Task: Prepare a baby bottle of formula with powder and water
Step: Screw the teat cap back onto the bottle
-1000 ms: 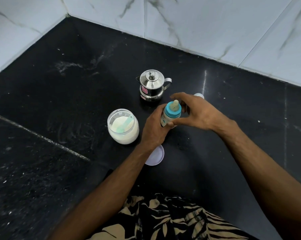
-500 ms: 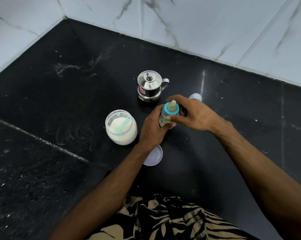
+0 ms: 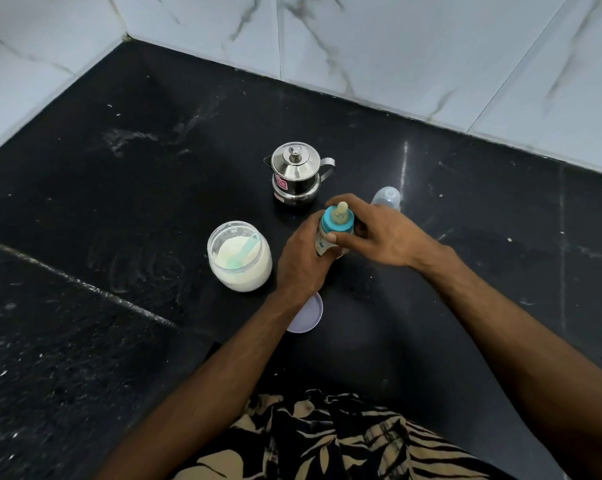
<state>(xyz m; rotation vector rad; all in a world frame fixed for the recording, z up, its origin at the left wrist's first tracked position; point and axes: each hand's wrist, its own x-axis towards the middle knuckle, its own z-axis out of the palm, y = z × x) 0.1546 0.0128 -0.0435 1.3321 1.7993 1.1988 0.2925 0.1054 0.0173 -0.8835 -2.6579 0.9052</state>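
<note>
Gripping the baby bottle (image 3: 322, 242) round its body, the left hand (image 3: 301, 261) keeps it upright on the black stone counter (image 3: 119, 202), just in front of the steel pot (image 3: 295, 174). The right hand (image 3: 384, 235) curls over the top, its fingers closed on the teal screw ring (image 3: 337, 223) below the teat (image 3: 342, 210). Both hands are together, clamped on the one bottle. Left of the bottle stands the open powder jar (image 3: 240, 256) with a green scoop (image 3: 245, 251) inside; the jar's lid (image 3: 306, 315) lies nearer the person, and a clear cap (image 3: 386, 198) sits right of the pot, behind the right hand. Whether the ring is being tightened or loosened cannot be told. A cross-threaded or slack ring would probably leak once shaken. A hard twist with a loose left grip might tip the bottle toward the open jar and wet the powder
</note>
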